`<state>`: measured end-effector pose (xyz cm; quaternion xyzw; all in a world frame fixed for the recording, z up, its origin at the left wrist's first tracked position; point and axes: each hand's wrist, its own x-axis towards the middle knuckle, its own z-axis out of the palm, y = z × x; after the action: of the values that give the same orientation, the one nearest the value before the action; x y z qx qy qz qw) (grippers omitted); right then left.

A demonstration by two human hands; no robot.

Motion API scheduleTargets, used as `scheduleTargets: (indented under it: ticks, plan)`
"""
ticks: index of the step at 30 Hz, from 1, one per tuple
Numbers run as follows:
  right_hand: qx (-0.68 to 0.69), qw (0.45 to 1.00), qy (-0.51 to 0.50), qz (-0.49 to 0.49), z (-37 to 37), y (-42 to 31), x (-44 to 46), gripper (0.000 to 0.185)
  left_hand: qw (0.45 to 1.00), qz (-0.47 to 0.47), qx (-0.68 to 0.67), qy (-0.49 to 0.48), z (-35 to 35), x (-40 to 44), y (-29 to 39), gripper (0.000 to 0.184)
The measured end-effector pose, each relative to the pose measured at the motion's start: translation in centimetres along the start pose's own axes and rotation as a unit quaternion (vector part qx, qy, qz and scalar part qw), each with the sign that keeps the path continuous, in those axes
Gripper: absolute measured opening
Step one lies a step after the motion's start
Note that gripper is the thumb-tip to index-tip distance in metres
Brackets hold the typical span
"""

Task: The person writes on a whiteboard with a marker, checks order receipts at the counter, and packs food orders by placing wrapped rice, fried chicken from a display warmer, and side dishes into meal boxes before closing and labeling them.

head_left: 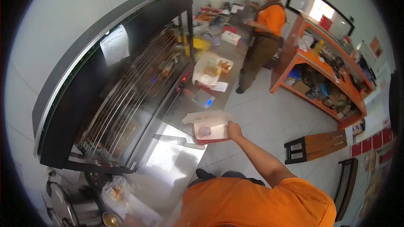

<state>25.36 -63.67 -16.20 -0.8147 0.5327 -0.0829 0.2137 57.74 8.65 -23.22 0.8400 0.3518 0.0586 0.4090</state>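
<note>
My right hand (235, 131) is closed on the right end of a cardboard takeaway box (216, 132). The box's lid stands up, and a small pale, roundish item (204, 132) sits inside at the left; I cannot make out what it is. Beneath the box is the edge of the metal counter (181, 105). My left hand (134, 221) shows only as a blurred patch at the bottom edge, near a white sheet or board (143, 208); its fingers cannot be made out. A clear plastic bag with food (117, 193) lies just beyond it.
A glass-fronted display warmer (126, 96) with wire racks stands at left. Another open box with food (208, 70) and a small scale (203, 100) are on the counter. A co-worker in orange (269, 21) stands farther along. A large pot (69, 204) is lower left, a wooden bench (322, 146) right.
</note>
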Motion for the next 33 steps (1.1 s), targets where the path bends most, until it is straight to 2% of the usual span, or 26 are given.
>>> scheduleTargets:
  ticks: [2,3,5,6,9,10,12,13,14,15,17,20,23,24,27,29,33]
  plan:
    - [-0.014,0.998,-0.032,-0.05,0.2,-1.1,2.7,0.027,0.983,0.037,-0.165,-0.071,1.2,0.6,-1.1,0.033]
    - [0.011,0.998,-0.028,-0.061,1.3,-1.9,4.1,0.027,0.999,-0.003,-0.044,0.006,1.1,-4.5,3.1,0.031]
    - [0.058,0.995,-0.015,-0.077,3.6,-2.8,7.2,0.028,0.989,0.07,-0.12,0.042,3.6,-7.7,4.2,0.03]
    - [0.09,0.991,-0.059,-0.083,3.1,-4.3,7.9,0.031,0.982,0.106,-0.147,0.046,4.8,-10.7,6.0,0.029]
    - [0.117,0.973,-0.116,-0.159,6.0,-5.5,11.2,0.036,0.973,0.105,-0.208,0.009,7.6,-19.4,10.7,0.028]
    - [0.131,0.971,-0.12,-0.16,4.6,-6.9,11.2,0.04,0.968,0.109,-0.226,-0.002,8.3,-22.2,12.3,0.028]
    - [0.186,0.944,-0.017,-0.273,3.6,-8.3,10.8,0.034,0.973,0.181,-0.14,-0.026,10.8,-28.4,15.2,0.015]
    - [0.213,0.92,0.042,-0.327,2.6,-9.1,11.5,0.032,0.959,0.236,-0.152,-0.043,12.8,-31.8,16.8,0.012]
    - [0.308,0.879,-0.125,-0.34,0.1,-10.5,11.3,0.028,0.941,0.291,-0.158,-0.062,14.4,-35.2,18.4,0.009]
    - [0.392,0.806,-0.286,-0.339,-2.7,-12.1,10.7,0.024,0.932,0.319,-0.136,-0.102,15.6,-38.6,20.5,0.007]
    - [0.435,0.716,-0.413,-0.357,-6.4,-14.8,9.2,0.019,0.905,0.379,-0.092,-0.169,17.7,-45.4,25.5,0.007]
    - [0.407,0.719,-0.392,-0.405,-6.5,-16.6,10.7,0.02,0.857,0.461,-0.066,-0.22,19.0,-53.8,33.2,0.011]
    - [0.314,0.651,-0.602,-0.339,-3.9,-16.2,16.1,0.025,0.815,0.528,-0.059,-0.231,20.9,-57.3,36.5,0.013]
    - [0.242,0.616,-0.719,-0.212,-6.3,-16.8,18.1,0.03,0.8,0.549,-0.064,-0.231,21.4,-58.1,36.9,0.015]
    - [0.344,0.598,-0.723,-0.025,-7.3,-16.0,20.5,0.032,0.77,0.567,-0.071,-0.283,23.1,-60.2,38.7,0.015]
    - [0.507,0.576,-0.639,0.049,-4.9,-14.3,21.4,0.035,0.755,0.567,-0.082,-0.319,23.9,-60.9,39.7,0.016]
    - [0.618,0.603,-0.494,0.107,-4.3,-15.0,22.9,0.038,0.736,0.561,-0.111,-0.363,25.9,-61.3,41.0,0.016]
